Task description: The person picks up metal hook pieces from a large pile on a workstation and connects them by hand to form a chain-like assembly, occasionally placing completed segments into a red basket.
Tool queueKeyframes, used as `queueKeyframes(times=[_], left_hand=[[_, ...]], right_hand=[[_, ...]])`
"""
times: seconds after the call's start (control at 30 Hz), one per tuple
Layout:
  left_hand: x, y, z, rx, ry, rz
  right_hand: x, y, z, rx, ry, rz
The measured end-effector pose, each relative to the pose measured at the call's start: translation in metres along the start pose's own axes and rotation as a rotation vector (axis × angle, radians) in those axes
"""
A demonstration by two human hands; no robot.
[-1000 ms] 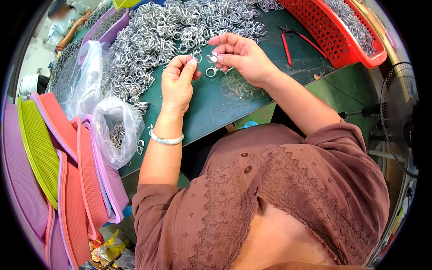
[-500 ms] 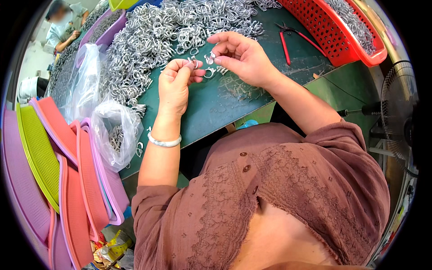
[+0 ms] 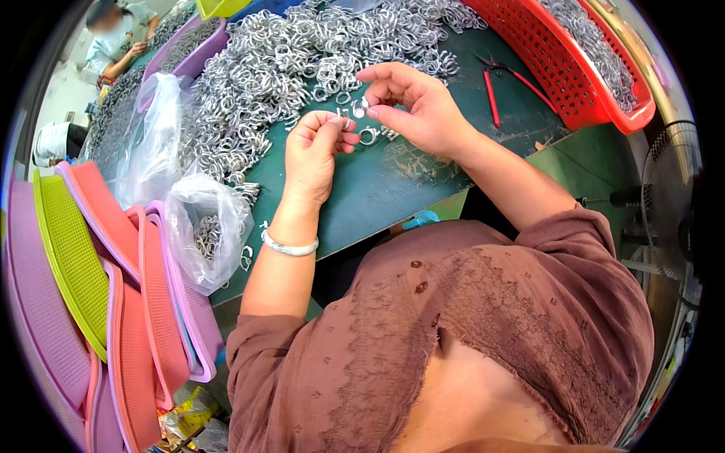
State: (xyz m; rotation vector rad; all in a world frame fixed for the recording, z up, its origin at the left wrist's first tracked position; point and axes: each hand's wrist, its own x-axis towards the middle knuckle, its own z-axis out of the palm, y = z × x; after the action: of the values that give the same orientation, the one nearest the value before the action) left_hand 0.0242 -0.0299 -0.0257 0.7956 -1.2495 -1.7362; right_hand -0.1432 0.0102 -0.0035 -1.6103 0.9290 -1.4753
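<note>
Over the near side of the pile, my left hand pinches a small silver metal ring part between thumb and fingers. My right hand is just to its right, thumb and forefinger closed on another small ring part, partly covered by the fingertips. Below the fingers, a loose open ring part lies on the green tabletop, with a few more beside it. Beyond both hands spreads a large heap of the same silver ring parts.
Red-handled pliers lie right of my hands, near a red basket holding grey parts. To the left are a clear plastic bag with parts inside and stacked coloured baskets. A fan stands at right; another person sits far left.
The whole view has shifted slightly, so things appear lower and further right. My two hands have come a little closer together, each still pinching a ring part.
</note>
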Motion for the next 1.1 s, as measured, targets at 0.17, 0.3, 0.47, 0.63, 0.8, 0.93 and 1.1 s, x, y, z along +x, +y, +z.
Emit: queueKeyframes(times=[0.17, 0.3, 0.47, 0.63, 0.8, 0.93, 1.1], left_hand=[[0.001, -0.001, -0.001, -0.017, 0.005, -0.006], [0.0, -0.001, 0.001, -0.067, 0.035, -0.014], [0.0, -0.002, 0.004, 0.004, 0.05, -0.037], [-0.002, -0.002, 0.003, -0.012, -0.017, -0.009], [-0.004, 0.002, 0.001, 0.04, -0.014, -0.006], [-0.002, 0.006, 0.004, 0.027, 0.004, 0.018], [0.001, 0.025, -0.013, -0.17, 0.233, -0.001]], right_hand=[[0.014, -0.006, 0.004, -0.16, -0.06, -0.115], [0.031, -0.01, 0.014, -0.34, -0.102, -0.271], [0.065, -0.019, 0.04, -0.307, -0.26, -0.201], [0.149, -0.028, 0.106, -0.363, -0.41, -0.374], [0.242, -0.043, 0.187, -0.485, -0.412, -0.322], [0.238, -0.036, 0.168, -0.6, -0.457, -0.373], [0.161, -0.029, 0.074, -0.559, -0.391, -0.289]])
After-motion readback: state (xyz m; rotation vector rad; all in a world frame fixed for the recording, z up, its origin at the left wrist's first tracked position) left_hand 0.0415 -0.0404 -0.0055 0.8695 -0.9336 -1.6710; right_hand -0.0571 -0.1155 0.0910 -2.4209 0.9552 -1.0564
